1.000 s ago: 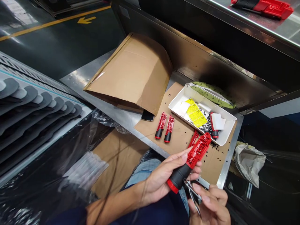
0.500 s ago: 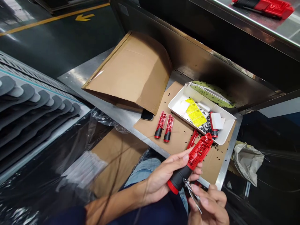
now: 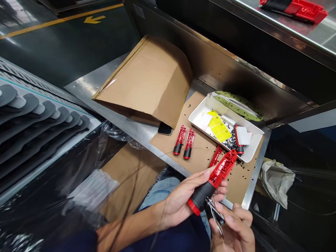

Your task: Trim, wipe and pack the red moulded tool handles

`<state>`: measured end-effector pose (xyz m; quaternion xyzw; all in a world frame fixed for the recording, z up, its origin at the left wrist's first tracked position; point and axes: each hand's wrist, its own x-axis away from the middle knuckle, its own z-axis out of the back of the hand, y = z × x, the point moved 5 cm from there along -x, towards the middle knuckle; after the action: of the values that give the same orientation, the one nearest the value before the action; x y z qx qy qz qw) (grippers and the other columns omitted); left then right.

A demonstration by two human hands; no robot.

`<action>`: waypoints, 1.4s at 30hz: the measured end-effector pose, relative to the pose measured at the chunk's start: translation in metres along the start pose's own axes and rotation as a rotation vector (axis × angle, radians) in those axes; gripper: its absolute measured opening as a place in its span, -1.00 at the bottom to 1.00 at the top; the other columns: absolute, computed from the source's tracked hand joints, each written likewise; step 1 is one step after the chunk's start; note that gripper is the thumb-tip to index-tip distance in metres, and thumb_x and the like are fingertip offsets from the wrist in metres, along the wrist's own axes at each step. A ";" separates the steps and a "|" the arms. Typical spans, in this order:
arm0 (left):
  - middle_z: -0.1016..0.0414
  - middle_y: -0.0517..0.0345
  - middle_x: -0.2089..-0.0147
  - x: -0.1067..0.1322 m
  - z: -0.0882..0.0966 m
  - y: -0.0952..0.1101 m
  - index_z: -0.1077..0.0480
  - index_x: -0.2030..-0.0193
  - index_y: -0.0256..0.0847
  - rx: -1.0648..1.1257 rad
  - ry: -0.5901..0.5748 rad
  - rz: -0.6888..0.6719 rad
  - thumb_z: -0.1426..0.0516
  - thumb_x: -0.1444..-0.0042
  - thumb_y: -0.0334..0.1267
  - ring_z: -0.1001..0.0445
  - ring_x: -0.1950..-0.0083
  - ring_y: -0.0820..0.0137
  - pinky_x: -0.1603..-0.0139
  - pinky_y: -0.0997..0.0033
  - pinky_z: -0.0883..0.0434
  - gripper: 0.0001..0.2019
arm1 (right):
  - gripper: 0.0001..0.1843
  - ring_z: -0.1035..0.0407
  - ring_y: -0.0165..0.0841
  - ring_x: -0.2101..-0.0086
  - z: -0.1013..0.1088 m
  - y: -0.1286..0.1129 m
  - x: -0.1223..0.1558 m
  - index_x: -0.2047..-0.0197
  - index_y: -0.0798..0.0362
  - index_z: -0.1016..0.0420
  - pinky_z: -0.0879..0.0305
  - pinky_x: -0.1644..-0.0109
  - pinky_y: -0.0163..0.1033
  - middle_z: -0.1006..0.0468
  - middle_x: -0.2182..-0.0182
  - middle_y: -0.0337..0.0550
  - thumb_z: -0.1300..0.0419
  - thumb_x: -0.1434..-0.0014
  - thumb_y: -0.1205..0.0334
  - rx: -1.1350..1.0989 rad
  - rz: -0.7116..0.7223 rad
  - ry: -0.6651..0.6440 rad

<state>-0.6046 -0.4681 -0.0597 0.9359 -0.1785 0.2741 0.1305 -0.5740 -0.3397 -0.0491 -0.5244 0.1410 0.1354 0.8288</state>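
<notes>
Handle (image 3: 214, 180), red with a black grip, lies in the left hand (image 3: 178, 203), fingers curled under it and thumb along its side. Its long axis runs from the black end, nearest the body, up and away to the right. Right hand (image 3: 233, 231) sits just below that black end, pinching a metal tool (image 3: 216, 215) whose tip meets it. Beyond the hands, a cardboard sheet (image 3: 199, 154) on a steel bench (image 3: 86, 84) carries two more handles (image 3: 184, 141) and a white tray (image 3: 256, 147)
</notes>
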 end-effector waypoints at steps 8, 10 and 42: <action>-0.64 0.03 0.20 0.000 -0.001 -0.001 -0.60 0.08 -0.31 -0.032 -0.042 -0.004 -0.36 -0.11 -0.14 -0.62 0.18 0.42 0.07 0.50 -0.55 -0.69 | -0.84 -0.31 -0.22 0.35 -0.002 0.004 0.001 0.20 -0.17 -0.41 -0.24 -0.03 0.01 -0.67 0.42 -0.34 -0.33 -0.19 0.20 -0.020 0.151 0.105; -0.65 0.05 0.21 -0.001 0.000 -0.003 -0.61 0.10 -0.29 -0.012 -0.080 0.002 -0.41 -0.01 -0.10 -0.61 0.19 0.43 0.08 0.52 -0.55 -0.63 | -0.83 -0.30 -0.20 0.38 0.005 0.012 0.007 0.22 -0.19 -0.43 -0.26 -0.01 0.04 -0.66 0.43 -0.35 -0.35 -0.15 0.18 -0.033 0.170 0.177; -0.67 -0.01 0.18 0.000 0.005 -0.006 -0.62 0.07 -0.29 0.014 -0.058 -0.013 -0.44 0.04 -0.11 -0.62 0.15 0.37 0.05 0.47 -0.55 -0.58 | -0.79 -0.36 -0.29 0.34 0.004 0.008 0.004 0.20 -0.06 -0.42 -0.34 -0.04 -0.03 -0.66 0.39 -0.25 -0.36 -0.17 0.16 -0.038 0.208 0.135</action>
<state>-0.5997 -0.4642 -0.0650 0.9455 -0.1742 0.2471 0.1206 -0.5732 -0.3327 -0.0553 -0.5302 0.2478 0.1877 0.7888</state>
